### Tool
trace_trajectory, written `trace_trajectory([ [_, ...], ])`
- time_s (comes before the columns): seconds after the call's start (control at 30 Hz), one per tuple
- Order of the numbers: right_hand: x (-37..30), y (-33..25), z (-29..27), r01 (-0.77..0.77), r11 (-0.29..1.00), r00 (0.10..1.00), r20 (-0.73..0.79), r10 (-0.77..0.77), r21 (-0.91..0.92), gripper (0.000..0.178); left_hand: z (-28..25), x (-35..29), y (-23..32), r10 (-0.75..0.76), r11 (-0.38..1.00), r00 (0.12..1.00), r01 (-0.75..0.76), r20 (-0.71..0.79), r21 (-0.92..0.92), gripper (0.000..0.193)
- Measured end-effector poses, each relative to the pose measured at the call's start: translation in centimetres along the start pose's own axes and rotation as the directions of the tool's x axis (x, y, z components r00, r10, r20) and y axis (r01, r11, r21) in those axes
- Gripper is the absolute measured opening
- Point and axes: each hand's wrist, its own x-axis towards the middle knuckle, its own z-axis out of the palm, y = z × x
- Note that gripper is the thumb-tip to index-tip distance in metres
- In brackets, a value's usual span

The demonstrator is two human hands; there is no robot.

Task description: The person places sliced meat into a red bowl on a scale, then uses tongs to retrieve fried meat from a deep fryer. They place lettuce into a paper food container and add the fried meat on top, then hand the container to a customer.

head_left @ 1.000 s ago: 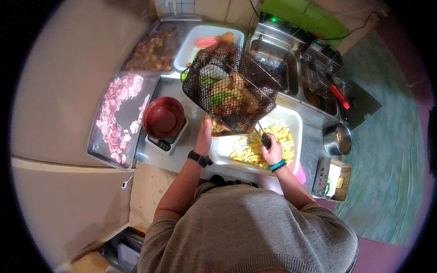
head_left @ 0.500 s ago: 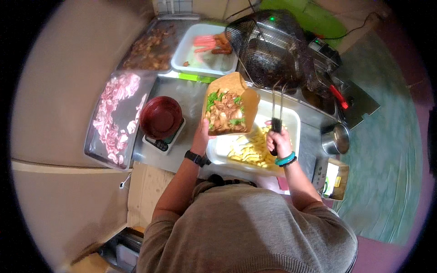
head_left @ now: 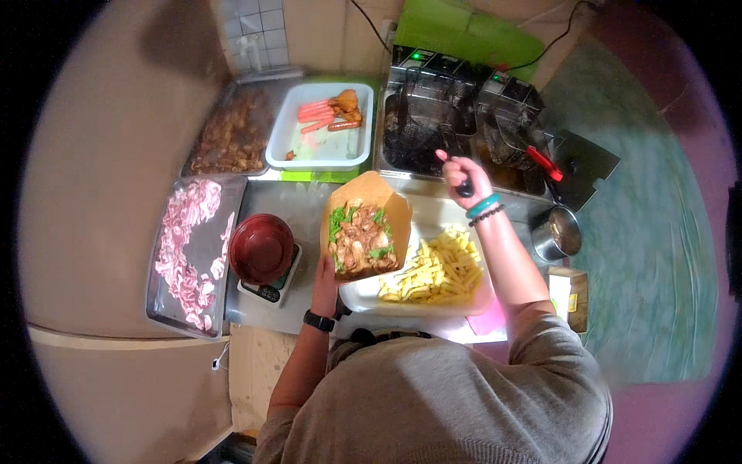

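My left hand [head_left: 325, 286] grips the near left side of an open brown paper food box [head_left: 371, 186], tilted a little, over the tub's left end. Inside the box lie browned meat pieces [head_left: 362, 241] with green leaves along the edges. My right hand [head_left: 468, 178] is closed around the black handle [head_left: 464, 188] of a wire fryer basket [head_left: 423, 112]. The basket sits in the left well of the deep fryer [head_left: 383, 124]; its contents are too dark to make out. Pale yellow fries [head_left: 439, 271] lie in a white tub [head_left: 357, 300] between my arms.
Left are a red bowl [head_left: 261, 249] on a kitchen scale [head_left: 272, 294] and a tray [head_left: 184, 319] of raw meat. Behind stand a white tub [head_left: 321, 162] with sausages and a tray of browned pieces [head_left: 232, 135]. A red-handled basket [head_left: 545, 164] and steel pot [head_left: 558, 233] are right.
The fryer basket, raised in my right hand before, has gone down and away into the fryer's left well. My right arm reaches farther forward. My left hand still holds the food box.
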Motion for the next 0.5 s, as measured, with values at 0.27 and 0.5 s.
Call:
trace_trajectory([
  [0.27, 2.1, -1.7, 1.0, 0.002, 1.0, 0.989, -0.148, -0.005, -0.027, 0.028, -1.2, -1.9, -1.0, 0.063, 0.992, 0.998, -0.064, 0.018, 0.104, 0.054],
  [0.5, 0.2, -2.4, -1.1, -0.062, 0.875, 0.959, -0.271, -0.08, -0.48, 0.025, -1.4, -3.6, -0.4, -0.065, 0.994, 0.998, 0.062, -0.022, -0.086, 0.052],
])
